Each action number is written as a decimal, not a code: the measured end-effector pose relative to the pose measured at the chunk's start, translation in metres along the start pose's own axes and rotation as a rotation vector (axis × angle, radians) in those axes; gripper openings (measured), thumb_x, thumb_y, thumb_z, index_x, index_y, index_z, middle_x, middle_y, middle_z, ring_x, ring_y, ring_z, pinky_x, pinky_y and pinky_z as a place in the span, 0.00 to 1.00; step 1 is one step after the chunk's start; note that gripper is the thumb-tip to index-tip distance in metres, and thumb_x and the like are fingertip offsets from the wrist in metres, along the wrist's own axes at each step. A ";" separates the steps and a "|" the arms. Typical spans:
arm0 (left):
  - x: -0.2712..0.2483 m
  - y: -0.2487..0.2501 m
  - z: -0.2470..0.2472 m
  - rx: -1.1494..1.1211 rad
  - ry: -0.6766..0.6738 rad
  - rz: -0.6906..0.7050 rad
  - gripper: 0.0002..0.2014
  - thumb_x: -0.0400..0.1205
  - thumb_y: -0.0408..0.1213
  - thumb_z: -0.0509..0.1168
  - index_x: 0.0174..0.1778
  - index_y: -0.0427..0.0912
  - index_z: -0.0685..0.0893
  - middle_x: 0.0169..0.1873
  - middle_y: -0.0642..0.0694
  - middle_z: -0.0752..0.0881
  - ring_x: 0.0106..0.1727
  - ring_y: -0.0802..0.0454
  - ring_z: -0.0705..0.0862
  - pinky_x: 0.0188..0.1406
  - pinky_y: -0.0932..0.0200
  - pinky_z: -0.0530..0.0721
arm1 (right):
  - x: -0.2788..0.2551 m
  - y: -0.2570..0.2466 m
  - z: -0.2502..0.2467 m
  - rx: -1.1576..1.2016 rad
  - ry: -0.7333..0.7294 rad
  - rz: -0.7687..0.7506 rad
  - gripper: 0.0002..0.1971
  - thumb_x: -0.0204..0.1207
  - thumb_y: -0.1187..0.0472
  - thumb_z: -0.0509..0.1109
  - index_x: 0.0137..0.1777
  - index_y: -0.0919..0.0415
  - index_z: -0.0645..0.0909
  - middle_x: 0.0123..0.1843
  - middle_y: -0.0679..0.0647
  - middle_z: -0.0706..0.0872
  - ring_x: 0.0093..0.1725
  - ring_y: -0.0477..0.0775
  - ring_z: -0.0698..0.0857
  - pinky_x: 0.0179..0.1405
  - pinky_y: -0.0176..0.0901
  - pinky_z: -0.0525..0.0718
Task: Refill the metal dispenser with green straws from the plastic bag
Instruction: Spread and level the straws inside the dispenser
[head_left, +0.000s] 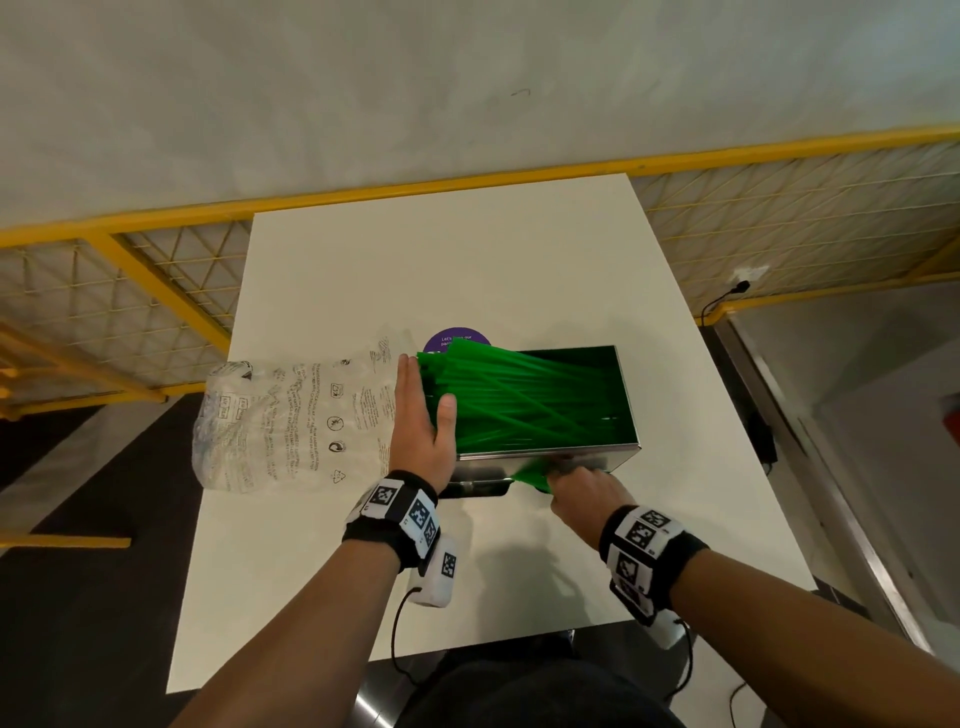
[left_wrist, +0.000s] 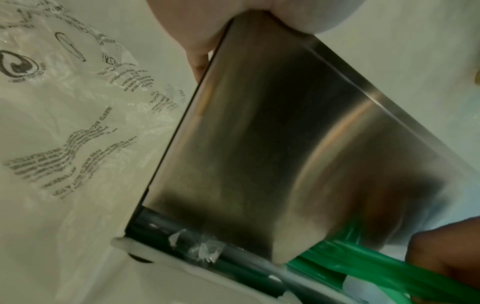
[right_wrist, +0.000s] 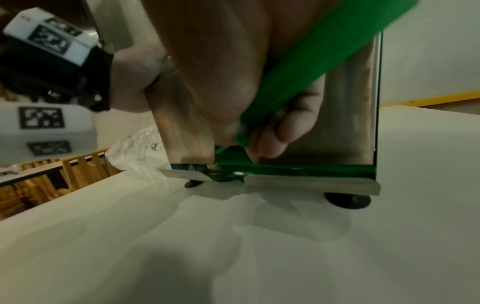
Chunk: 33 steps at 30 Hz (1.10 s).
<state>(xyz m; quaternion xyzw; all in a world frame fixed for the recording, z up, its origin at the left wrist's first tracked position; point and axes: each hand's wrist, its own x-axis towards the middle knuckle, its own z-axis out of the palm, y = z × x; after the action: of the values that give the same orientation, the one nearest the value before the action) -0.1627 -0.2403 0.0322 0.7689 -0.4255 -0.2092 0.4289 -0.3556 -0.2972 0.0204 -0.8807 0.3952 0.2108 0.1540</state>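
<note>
A rectangular, open-topped stainless-steel dispenser (head_left: 545, 457) stands near the middle of the white desk (head_left: 363, 571), and a loose heap of green plastic straws (head_left: 519, 400) lies crisscross inside it, their ends sticking out over its nine-o'clock rim. The left hand (head_left: 423, 431) lies flat with straight fingers (head_left: 408, 384) against those straw ends at the dispenser's nine-o'clock side, thumb resting on the heap; it grips nothing. At the dispenser's six-o'clock face, low by the dispensing slot, the right hand (head_left: 584, 493) has its fingers (right_wrist: 291, 127) curled around a small bunch of green straws (right_wrist: 311, 67), pinching them near their ends against the steel front. The clear crumpled plastic bag with black printing (head_left: 291, 421) lies flat on the desk at nine o'clock of the dispenser, just beside the left hand, with no straws visible in it. A round purple sticker (head_left: 457, 339) shows on the desk at the dispenser's eleven o'clock, partly hidden by straws. Both wrists wear black bands with black-and-white square markers (head_left: 405, 512).
</note>
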 end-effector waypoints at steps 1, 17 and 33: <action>0.000 0.000 0.000 0.006 0.000 -0.001 0.34 0.82 0.53 0.46 0.83 0.45 0.45 0.84 0.49 0.47 0.84 0.56 0.48 0.81 0.59 0.50 | 0.001 0.001 -0.001 0.033 -0.029 0.006 0.14 0.79 0.66 0.55 0.61 0.63 0.77 0.56 0.63 0.86 0.55 0.65 0.86 0.55 0.53 0.84; 0.000 -0.001 0.003 0.057 0.049 -0.004 0.31 0.85 0.49 0.49 0.83 0.45 0.47 0.84 0.49 0.49 0.82 0.59 0.51 0.75 0.68 0.52 | -0.002 0.015 0.031 0.348 -0.166 0.154 0.15 0.83 0.59 0.59 0.62 0.68 0.75 0.60 0.65 0.83 0.58 0.64 0.83 0.47 0.46 0.76; 0.002 -0.003 0.004 0.061 0.045 -0.005 0.33 0.83 0.51 0.49 0.83 0.43 0.48 0.83 0.48 0.49 0.83 0.55 0.51 0.77 0.65 0.51 | -0.026 0.048 0.035 0.290 -0.256 0.184 0.20 0.84 0.45 0.53 0.54 0.61 0.75 0.45 0.58 0.80 0.42 0.55 0.76 0.42 0.43 0.71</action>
<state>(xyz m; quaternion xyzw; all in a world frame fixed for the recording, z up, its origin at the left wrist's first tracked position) -0.1633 -0.2429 0.0271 0.7873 -0.4198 -0.1798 0.4141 -0.4165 -0.2959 -0.0020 -0.7755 0.4775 0.2752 0.3081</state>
